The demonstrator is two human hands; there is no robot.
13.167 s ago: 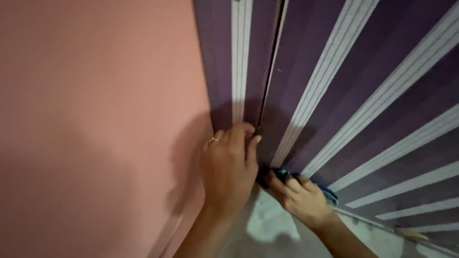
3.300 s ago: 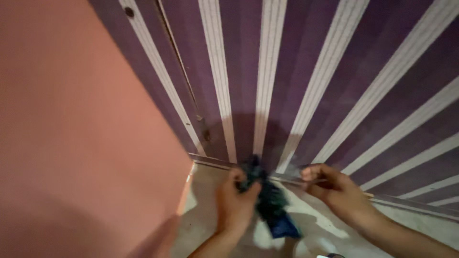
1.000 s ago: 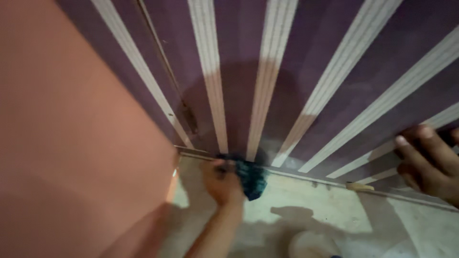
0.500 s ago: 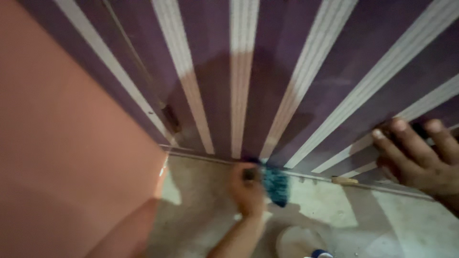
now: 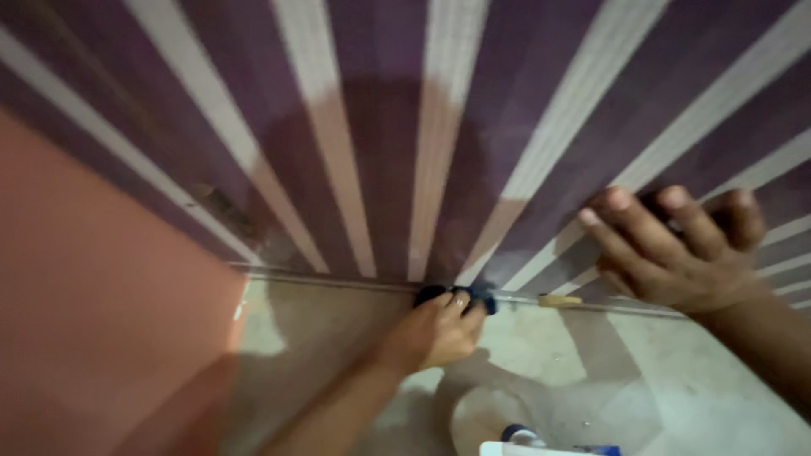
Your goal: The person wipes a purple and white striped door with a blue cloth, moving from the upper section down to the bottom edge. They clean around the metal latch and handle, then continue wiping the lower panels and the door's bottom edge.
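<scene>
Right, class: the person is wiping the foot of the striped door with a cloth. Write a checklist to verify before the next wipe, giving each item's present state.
1. Left hand grips the dark cloth: ok.
2. Cloth pressed to the bottom edge of the purple striped door: ok.
3. Right hand braced flat on the door: ok.
4. Small tan scrap lies on the edge beside the cloth, in the wiping path: not ok.
5. Container on the floor stands apart from both hands: ok.
6. Cloth clean enough: cannot tell.
</scene>
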